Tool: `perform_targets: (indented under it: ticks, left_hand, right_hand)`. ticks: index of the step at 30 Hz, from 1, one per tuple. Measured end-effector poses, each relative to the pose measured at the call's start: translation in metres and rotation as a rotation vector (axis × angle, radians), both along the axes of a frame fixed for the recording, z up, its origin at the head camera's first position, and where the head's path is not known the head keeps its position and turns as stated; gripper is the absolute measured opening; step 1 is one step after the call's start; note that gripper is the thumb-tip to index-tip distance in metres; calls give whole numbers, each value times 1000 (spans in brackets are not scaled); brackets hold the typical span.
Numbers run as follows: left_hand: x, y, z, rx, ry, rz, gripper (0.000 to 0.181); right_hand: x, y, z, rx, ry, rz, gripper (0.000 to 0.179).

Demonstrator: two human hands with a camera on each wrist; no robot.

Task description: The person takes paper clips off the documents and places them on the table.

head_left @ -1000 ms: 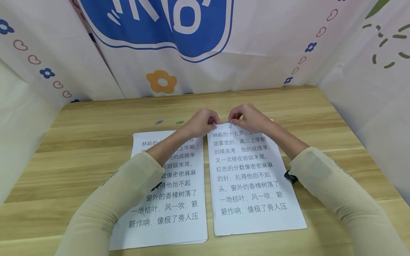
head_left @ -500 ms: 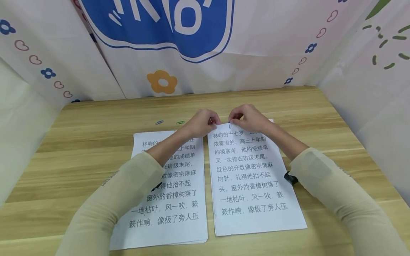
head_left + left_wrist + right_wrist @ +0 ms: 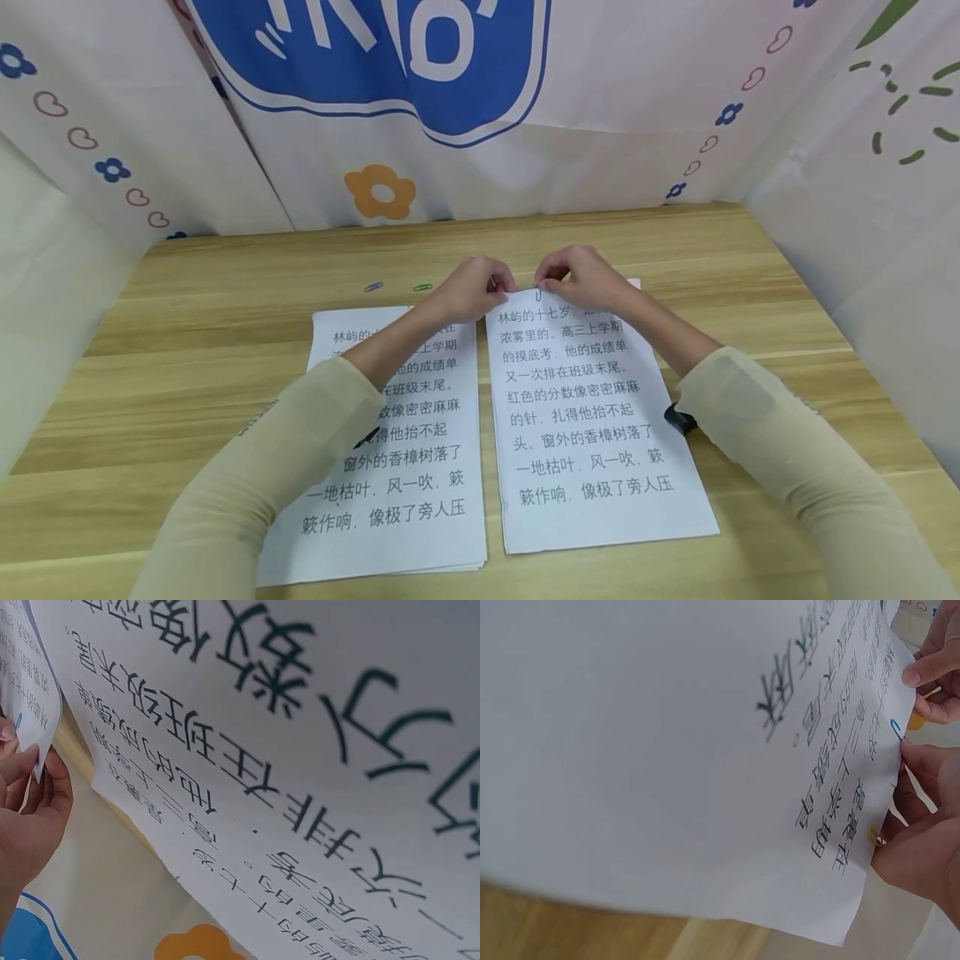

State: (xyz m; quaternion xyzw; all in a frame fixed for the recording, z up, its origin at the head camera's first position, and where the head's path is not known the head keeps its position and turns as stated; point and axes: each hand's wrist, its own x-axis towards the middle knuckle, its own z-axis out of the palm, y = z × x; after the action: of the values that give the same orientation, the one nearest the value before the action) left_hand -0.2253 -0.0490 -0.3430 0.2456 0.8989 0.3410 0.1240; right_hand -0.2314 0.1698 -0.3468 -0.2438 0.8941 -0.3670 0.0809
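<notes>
Paperclip (image 3: 538,295) juts from right hand's (image 3: 587,277) pinching grip onto paper stack (image 3: 592,425), left hand (image 3: 472,288) pinching its corner.

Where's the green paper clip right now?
In the head view, the green paper clip lies just beyond the left paper stack, between a blue paper clip and the left hand.

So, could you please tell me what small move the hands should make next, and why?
Perhaps the right hand should ease the blue clip at its thumb further onto the paper on the right: the clip's loop already overlaps the top edge, and the left hand pinches that edge nearby.
</notes>
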Motion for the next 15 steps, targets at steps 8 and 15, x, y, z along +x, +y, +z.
perform_targets:
  ticks: [8,15]
  left_hand:
    - [0,1,0,4,-1,3,13]
    - [0,1,0,8,4,0,14]
  right_hand:
    - [0,1,-1,-14,-6,-4,12]
    - [1,2,-1,-31,-2,2,11]
